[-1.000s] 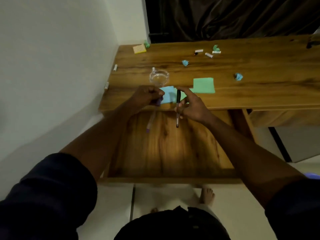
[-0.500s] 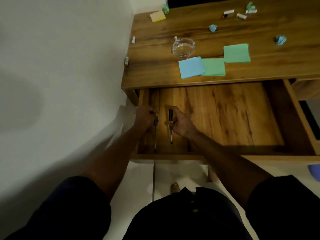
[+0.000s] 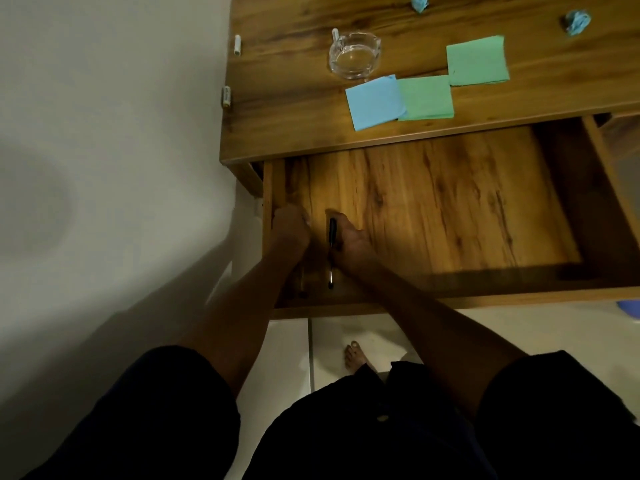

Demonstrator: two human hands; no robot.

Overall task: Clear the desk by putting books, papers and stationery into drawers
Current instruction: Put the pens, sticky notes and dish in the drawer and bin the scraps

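Note:
The wooden drawer [image 3: 450, 216] stands pulled out below the desk [image 3: 298, 109]. Both my hands are low in its front left corner. My right hand [image 3: 349, 242] grips a black pen [image 3: 331, 252] that points toward me. My left hand [image 3: 291, 226] is curled round a second pen [image 3: 302, 278], mostly hidden under my wrist, with only its dim lower end showing. On the desk lie a blue paper square [image 3: 375, 102] and two green paper squares [image 3: 426, 98] [image 3: 477, 60].
A glass ashtray [image 3: 354, 54] sits on the desk behind the papers. Two crumpled blue paper balls [image 3: 576, 21] [image 3: 419, 1] lie farther back. Two small white markers [image 3: 226, 97] [image 3: 237, 45] rest at the desk's left edge by the wall. My bare foot [image 3: 356, 356] is on the floor.
Both hands came down from the desk's front edge into the drawer's front left corner, each carrying its pen. The camera has tilted down.

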